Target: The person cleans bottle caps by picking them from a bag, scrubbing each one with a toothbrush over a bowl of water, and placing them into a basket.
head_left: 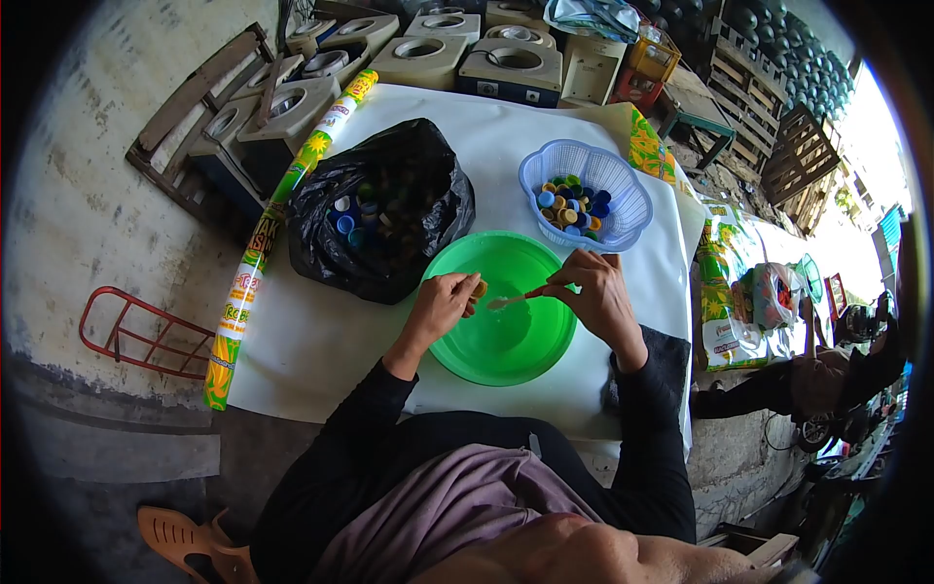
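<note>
Over a green basin, my left hand pinches a yellowish-brown bottle cap. My right hand grips the red handle of what looks like a toothbrush, its whitish head pointing left toward the cap, a short gap apart. The basin seems to hold some water. Behind it on the left, a black plastic bag gapes with loose bottle caps inside. To the back right, a blue plastic basket holds blue, yellow and green bottle caps.
White sheeting covers the table, with a colourful roll along its left edge. A dark cloth lies by my right forearm. Appliance casings line the back. Another person is at the far right, near a second covered table.
</note>
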A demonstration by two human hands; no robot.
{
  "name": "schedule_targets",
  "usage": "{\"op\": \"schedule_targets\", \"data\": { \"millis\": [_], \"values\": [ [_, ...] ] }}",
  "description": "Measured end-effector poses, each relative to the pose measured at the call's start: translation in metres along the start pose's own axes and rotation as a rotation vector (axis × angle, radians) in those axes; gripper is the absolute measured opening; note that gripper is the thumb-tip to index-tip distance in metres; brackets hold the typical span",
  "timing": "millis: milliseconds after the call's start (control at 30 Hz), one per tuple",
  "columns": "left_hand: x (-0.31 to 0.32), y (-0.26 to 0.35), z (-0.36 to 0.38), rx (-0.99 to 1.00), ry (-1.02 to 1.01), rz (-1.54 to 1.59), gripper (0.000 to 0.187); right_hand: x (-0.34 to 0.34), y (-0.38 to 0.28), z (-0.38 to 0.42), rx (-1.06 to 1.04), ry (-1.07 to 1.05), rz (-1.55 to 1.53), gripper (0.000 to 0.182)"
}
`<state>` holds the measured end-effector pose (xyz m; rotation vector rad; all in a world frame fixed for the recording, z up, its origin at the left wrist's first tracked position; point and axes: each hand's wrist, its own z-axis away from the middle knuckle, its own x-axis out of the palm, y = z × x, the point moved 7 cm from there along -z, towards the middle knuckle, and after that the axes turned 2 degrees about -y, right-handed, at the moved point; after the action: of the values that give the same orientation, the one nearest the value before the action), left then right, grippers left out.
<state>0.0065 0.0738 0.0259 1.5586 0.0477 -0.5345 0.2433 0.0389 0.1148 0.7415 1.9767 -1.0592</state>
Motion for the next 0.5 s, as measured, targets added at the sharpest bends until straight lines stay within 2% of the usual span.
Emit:
{"op": "schedule_targets", "data": {
  "millis": [67, 200, 300, 400, 500],
  "values": [
    [0.002, -0.001, 0.0, -0.018, -0.018, 0.015, 0.044, -0.008, -0.005, 0.0, -0.019, 0.105, -0.044, 0.018],
    [0.004, -0.001, 0.0, -0.05, -0.057, 0.043, 0.045, 0.001, -0.008, 0.0, -0.044, 0.066, -0.022, 0.017],
    [0.002, -0.008, -0.002, -0.064, -0.083, 0.081, 0.044, -0.014, -0.018, 0.0, -0.054, 0.202, 0.044, 0.016],
    [0.004, -0.006, -0.002, -0.063, -0.085, 0.055, 0.044, 0.001, -0.014, 0.001, -0.064, 0.075, -0.006, 0.016],
    [0.004, -0.007, -0.004, -0.066, -0.105, 0.075, 0.043, -0.004, -0.013, 0.001, -0.071, 0.202, 0.014, 0.018]
  ]
}}
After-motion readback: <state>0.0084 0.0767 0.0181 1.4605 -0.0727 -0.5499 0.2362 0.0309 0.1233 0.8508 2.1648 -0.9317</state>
